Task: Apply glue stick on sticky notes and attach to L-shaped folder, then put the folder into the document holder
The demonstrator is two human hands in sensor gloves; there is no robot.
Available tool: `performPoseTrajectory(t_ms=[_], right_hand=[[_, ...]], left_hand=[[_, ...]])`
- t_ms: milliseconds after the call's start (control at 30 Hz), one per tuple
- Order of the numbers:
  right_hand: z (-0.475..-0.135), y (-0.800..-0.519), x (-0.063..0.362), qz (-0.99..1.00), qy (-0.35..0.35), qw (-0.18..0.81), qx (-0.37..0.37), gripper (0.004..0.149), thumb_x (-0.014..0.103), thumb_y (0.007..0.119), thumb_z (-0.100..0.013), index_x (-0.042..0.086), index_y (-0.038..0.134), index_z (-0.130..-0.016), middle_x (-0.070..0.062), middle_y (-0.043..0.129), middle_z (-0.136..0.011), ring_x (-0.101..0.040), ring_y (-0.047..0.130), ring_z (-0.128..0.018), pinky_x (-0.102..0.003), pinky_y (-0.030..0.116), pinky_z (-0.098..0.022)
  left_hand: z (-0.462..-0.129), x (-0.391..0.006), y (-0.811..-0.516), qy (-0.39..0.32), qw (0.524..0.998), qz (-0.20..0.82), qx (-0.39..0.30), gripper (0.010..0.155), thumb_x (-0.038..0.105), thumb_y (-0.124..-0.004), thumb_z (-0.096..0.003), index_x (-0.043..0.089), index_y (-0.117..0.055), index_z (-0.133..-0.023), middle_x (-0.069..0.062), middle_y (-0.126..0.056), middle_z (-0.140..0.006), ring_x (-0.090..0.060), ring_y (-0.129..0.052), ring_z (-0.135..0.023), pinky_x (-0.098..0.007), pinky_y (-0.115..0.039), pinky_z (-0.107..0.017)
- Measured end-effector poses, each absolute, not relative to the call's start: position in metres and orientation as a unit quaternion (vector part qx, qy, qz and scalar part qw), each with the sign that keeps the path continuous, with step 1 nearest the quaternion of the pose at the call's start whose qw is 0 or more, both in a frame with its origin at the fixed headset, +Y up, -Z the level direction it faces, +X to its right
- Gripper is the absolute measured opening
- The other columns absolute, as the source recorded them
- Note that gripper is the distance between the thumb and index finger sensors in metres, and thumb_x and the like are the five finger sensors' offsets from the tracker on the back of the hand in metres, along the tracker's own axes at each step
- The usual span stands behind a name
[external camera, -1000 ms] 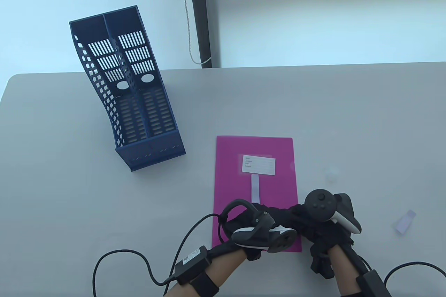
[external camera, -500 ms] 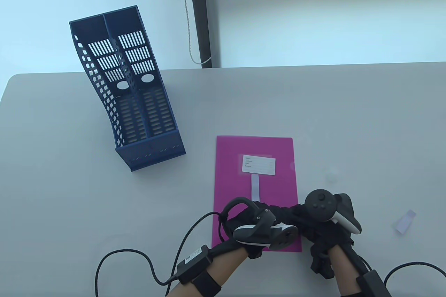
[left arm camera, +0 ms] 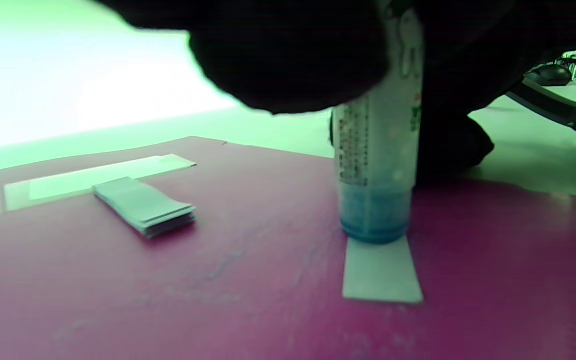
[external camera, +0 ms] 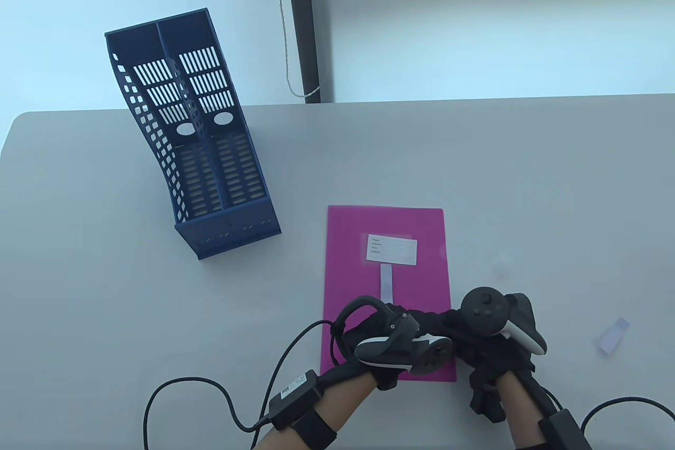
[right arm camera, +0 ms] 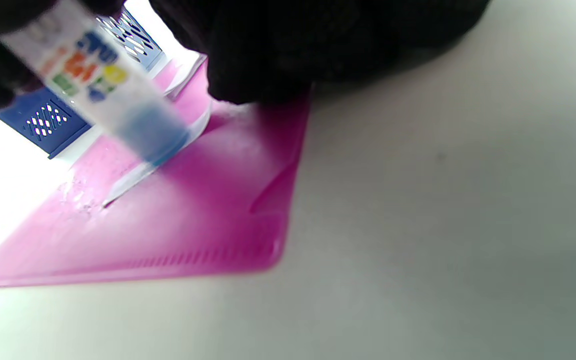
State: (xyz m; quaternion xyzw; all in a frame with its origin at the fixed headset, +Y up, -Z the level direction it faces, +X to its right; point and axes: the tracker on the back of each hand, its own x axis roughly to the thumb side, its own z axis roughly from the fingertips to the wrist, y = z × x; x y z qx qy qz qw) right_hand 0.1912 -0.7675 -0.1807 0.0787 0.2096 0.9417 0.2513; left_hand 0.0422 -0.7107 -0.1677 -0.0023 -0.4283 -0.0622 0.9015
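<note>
A magenta L-shaped folder [external camera: 387, 228] lies flat near the table's front, with a white label [external camera: 391, 250] on it and a pad of sticky notes [external camera: 386, 285] below the label. My left hand [external camera: 403, 331] grips a glue stick [left arm camera: 375, 165] upright over the folder's lower part. The stick's blue end presses on a single white sticky note [left arm camera: 382, 274] lying on the folder. My right hand [external camera: 448, 324] reaches in from the right, and its fingers [right arm camera: 255, 75] rest on the folder at the note's far end. The blue document holder [external camera: 195, 139] stands at the back left.
A clear round cap [external camera: 501, 264] lies on the table right of the folder. A pale translucent strip [external camera: 613, 335] lies further right. Cables trail from both wrists at the front edge. A dark post [external camera: 306, 22] with a cord stands behind the table.
My left hand has slid slightly to the right with the glue stick across the note. The right hand, folder and pad have stayed put.
</note>
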Motion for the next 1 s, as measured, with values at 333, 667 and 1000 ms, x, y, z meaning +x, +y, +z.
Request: performPoseTrajectory(t_ms=[333, 667, 1000], right_hand=[[-0.181, -0.768, 0.191, 0.942, 0.209, 0.25, 0.08, 0.032, 0.032, 0.067, -0.065, 0.012, 0.087, -0.08, -0.005, 0.095, -0.051, -0.018, 0.089, -0.041, -0.036, 0.078, -0.035], [-0.181, -0.768, 0.192, 0.942, 0.208, 0.25, 0.079, 0.032, 0.032, 0.067, -0.065, 0.012, 0.087, -0.08, -0.005, 0.095, -0.051, -0.018, 0.089, -0.041, -0.036, 0.078, -0.035], [-0.177, -0.762, 0.182, 0.961, 0.182, 0.194, 0.08, 0.048, 0.054, 0.07, -0.06, 0.013, 0.087, -0.078, -0.006, 0.097, -0.049, -0.019, 0.091, -0.039, -0.037, 0.08, -0.034]], left_hand=[[-0.166, 0.023, -0.705, -0.43, 0.898, -0.09, -0.033, 0.051, 0.05, -0.068, -0.0535, 0.011, -0.079, -0.085, -0.007, -0.097, -0.048, -0.01, -0.097, -0.022, -0.031, -0.084, -0.021], [-0.162, -0.008, -0.702, -0.424, 0.904, -0.038, -0.027, 0.052, 0.051, -0.068, -0.0539, 0.012, -0.079, -0.086, -0.006, -0.098, -0.049, -0.01, -0.098, -0.023, -0.031, -0.084, -0.022], [-0.189, -0.087, -0.712, -0.351, 0.888, 0.29, -0.057, 0.057, 0.042, -0.067, -0.0589, 0.001, -0.054, -0.095, -0.019, -0.091, -0.079, -0.026, -0.103, -0.052, -0.042, -0.085, -0.04]])
